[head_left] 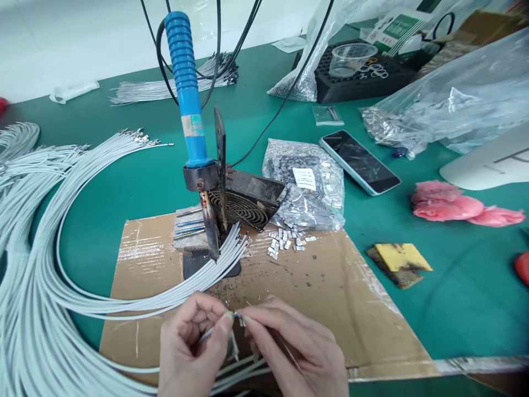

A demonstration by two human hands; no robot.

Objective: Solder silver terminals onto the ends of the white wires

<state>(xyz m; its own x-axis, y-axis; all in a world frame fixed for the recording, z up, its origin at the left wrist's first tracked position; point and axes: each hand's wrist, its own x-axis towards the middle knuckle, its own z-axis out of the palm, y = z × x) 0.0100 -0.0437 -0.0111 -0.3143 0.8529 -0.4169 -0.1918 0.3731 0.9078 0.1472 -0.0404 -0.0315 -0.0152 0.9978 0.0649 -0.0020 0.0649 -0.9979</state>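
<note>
Low in the middle of the view, my left hand (198,344) is closed in a pinch on a white cable (206,334) near its end. Fingertips of my right hand (295,344) pinch close beside it, at a tiny silvery metal tab (242,321) by the cable's end. Whether tab and wire are joined I cannot tell. Just beyond stands a blue-handled soldering iron (188,94), clamped tip down over a bundle of white cables (219,262). Small metal tabs (285,242) lie scattered on the cardboard (330,314).
Thick white cable bundles (37,286) curve along the left. Behind the tabs lie a plastic bag of parts (306,182) and a phone (359,161). A yellow sponge (400,258) and a crumpled pink wrapper (458,205) sit at right. Black cords (289,91) hang down.
</note>
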